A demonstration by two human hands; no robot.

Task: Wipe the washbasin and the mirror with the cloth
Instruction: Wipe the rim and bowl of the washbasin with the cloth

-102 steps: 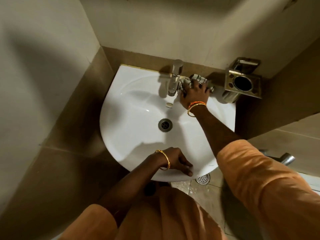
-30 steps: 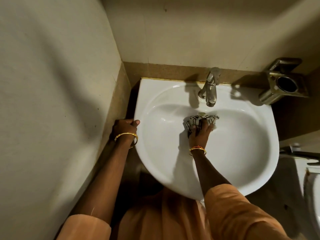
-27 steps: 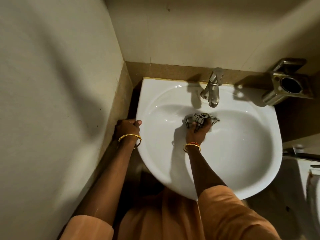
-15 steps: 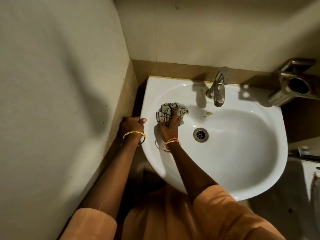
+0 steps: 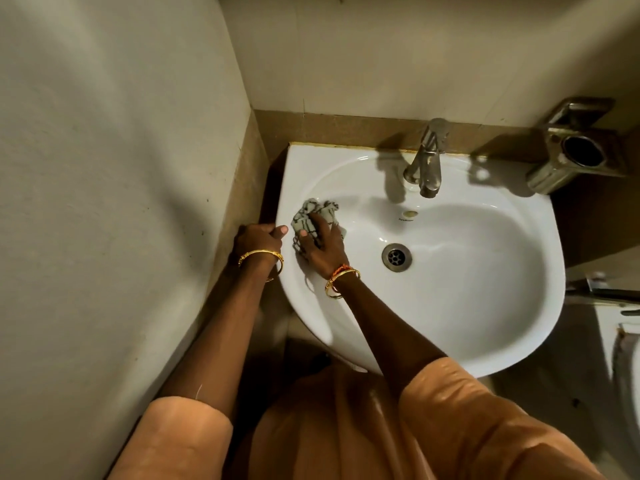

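A white washbasin (image 5: 485, 289) fills the middle of the head view, with a metal drain (image 5: 396, 257) at its bottom. A crumpled checked cloth (image 5: 313, 211) lies on the basin's left inner slope near the rim. My right hand (image 5: 322, 249) presses on it with fingers spread over the fabric. My left hand (image 5: 259, 239) grips the basin's left outer edge, thumb on the rim. No mirror is in view.
A steel tap (image 5: 427, 161) stands at the basin's back. A metal wall holder (image 5: 575, 150) hangs at the right. A cream wall (image 5: 104, 168) is close on the left. A white fixture (image 5: 623, 341) shows at the right edge.
My right hand has swept the cloth from below the tap across to the basin's left side, close to the left rim. My left hand has stayed on the left edge.
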